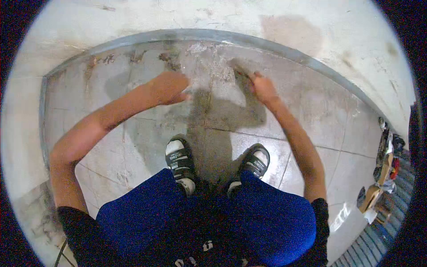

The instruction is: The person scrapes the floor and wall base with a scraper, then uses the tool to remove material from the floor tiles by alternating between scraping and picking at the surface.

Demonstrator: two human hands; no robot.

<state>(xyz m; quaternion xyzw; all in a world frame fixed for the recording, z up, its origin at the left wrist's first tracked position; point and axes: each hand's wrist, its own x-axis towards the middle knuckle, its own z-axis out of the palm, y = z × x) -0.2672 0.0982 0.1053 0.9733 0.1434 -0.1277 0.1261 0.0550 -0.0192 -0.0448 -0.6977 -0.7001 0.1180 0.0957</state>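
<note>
My right hand [264, 89] is closed around a thin greyish tool [240, 66], blurred, that looks like a scraper. It points left and toward the wall, over the floor near a rough, pale, crusty patch [211, 60]. Across from it, my left hand [171, 88] hangs over the tiles, back of the hand up and thumb apart from the fingers. Those fingers are blurred and partly hidden, and nothing shows in them. Dark stains [167, 58] mark the floor just beyond my left hand.
Grey floor tiles [320, 107] meet a pale wall [222, 15] along a grey skirting strip [191, 34]. My feet stand in dark sandals [180, 159] behind the hands. At right, assorted clutter [372, 198] lies beside a ribbed grey surface [371, 249].
</note>
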